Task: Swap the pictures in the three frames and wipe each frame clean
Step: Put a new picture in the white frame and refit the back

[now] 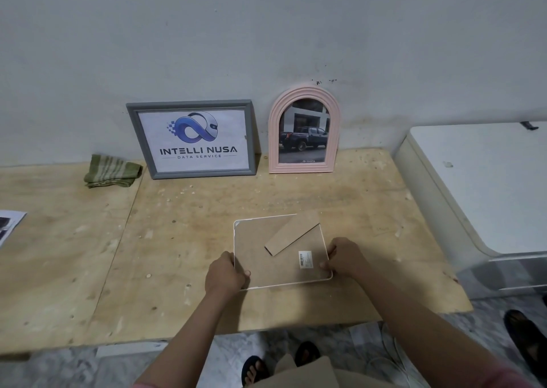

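currently left hand (pixel 225 273) and right hand (pixel 343 257) each grip a side edge of the white-rimmed square frame (pixel 266 257), face down on the plywood counter (pixel 177 239), brown backing up. behind, a grey rectangular frame (pixel 194 139) and a pink arched frame (pixel 304 130) lean on the wall, a green striped cloth (pixel 111 171) beside them.

Bare forearms, pink sleeve (pixel 515 376) edges, dark sandals (pixel 254 368)

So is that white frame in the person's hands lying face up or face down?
Face down. The white frame shows its brown backing board, stand flap and barcode sticker, held by the left hand and right hand.
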The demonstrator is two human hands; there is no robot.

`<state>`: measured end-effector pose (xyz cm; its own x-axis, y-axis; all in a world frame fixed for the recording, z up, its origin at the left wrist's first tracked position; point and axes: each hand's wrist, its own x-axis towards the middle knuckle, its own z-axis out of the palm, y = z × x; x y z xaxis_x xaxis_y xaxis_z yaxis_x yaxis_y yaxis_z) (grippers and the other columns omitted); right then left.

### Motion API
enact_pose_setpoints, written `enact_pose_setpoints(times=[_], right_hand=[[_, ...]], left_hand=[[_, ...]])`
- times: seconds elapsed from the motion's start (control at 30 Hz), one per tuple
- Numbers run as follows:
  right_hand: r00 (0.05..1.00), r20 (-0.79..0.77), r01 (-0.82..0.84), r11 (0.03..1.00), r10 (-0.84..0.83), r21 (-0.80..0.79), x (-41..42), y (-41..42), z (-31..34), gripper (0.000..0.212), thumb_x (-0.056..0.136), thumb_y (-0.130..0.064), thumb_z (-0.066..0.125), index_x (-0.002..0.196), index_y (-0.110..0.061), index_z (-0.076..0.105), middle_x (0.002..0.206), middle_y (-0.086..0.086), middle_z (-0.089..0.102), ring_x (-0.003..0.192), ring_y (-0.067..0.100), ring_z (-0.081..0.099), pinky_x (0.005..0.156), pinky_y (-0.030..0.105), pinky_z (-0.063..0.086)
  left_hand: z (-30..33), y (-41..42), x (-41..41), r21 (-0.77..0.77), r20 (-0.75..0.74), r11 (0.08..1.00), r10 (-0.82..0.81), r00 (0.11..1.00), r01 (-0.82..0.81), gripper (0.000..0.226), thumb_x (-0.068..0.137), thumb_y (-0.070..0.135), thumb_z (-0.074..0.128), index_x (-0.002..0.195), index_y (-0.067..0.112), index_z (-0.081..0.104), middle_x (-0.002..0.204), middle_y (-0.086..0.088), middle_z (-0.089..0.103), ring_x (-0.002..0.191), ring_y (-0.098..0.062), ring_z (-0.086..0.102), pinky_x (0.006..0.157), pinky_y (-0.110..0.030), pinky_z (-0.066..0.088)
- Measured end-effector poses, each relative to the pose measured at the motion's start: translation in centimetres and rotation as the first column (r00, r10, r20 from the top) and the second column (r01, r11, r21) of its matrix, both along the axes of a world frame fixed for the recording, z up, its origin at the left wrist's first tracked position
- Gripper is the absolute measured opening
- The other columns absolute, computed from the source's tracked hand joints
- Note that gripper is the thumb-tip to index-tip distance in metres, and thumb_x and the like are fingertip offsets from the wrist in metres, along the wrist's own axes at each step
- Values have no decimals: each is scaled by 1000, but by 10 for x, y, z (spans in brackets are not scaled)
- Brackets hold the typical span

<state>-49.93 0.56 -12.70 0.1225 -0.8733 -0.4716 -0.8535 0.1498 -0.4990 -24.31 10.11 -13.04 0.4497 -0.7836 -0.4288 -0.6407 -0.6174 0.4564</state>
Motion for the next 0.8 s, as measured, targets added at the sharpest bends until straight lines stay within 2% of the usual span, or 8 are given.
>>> enact_pose_setpoints(times=[0.17,0.27,0.33,0.43,0.57,0.63,0.7,0.8], right_hand=[[1000,-4,-11,999,11,-39,2,4,-5,35,68,-14,78,65,-23,44,90,6,62,84,18,57,66,25,41],[999,-47,-17,1000,18,26,4,2,0,31,68,-21,77,79,-17,49,98,8,62,91,21,57,70,26,44],[998,-55,-3,997,7,79,11,4,2,46,64,-34,80,91,-15,48,102,7,57,93,21,55,68,27,42],[996,-92,22,998,-17,53,22,12,2,82,53,-51,84,110,-11,41,108,6,47,104,23,51,72,27,38],[991,-133,17,1000,-20,-23,28,18,0,88,49,-52,86,109,-10,39,108,8,45,101,23,50,73,28,39],[983,-182,-26,995,7,-98,31,18,3,88,49,-52,86,109,-9,40,110,8,44,102,24,49,78,30,41],[958,-265,-171,964,114,-203,35,16,2,93,52,-52,84,118,-5,39,122,11,44,109,26,48,85,31,41],[926,-279,-321,920,254,-226,39,10,0,110,61,-51,78,143,-4,22,154,11,19,141,20,24,103,43,33]], left_hand=[[1,3,0,-12,-57,999,32,998,-33,43,74,29,77,103,9,53,108,-10,64,98,-27,60,75,-33,47],[4,2,-2,23,-95,1000,8,995,-5,67,62,38,85,109,9,47,110,-8,56,99,-25,57,73,-32,46],[6,-1,-5,54,-81,999,11,997,-7,78,59,42,86,114,8,44,114,-9,51,103,-26,56,78,-34,49],[6,-5,-7,91,-40,996,19,999,-15,84,58,43,86,119,7,41,120,-11,49,110,-28,54,87,-37,50],[9,-6,-13,122,18,992,0,1000,-2,85,61,45,84,122,8,39,124,-11,46,115,-28,51,88,-37,48],[14,-9,-19,129,163,990,-81,983,60,89,62,47,82,127,10,35,127,-10,41,119,-28,45,92,-39,45],[15,-14,-24,136,291,972,-226,930,194,99,66,46,78,140,11,21,140,-10,28,130,-28,34,102,-44,37],[15,-25,-22,153,283,897,-441,851,414,102,73,34,66,150,14,1,158,-5,-6,146,-26,4,114,-56,10]])
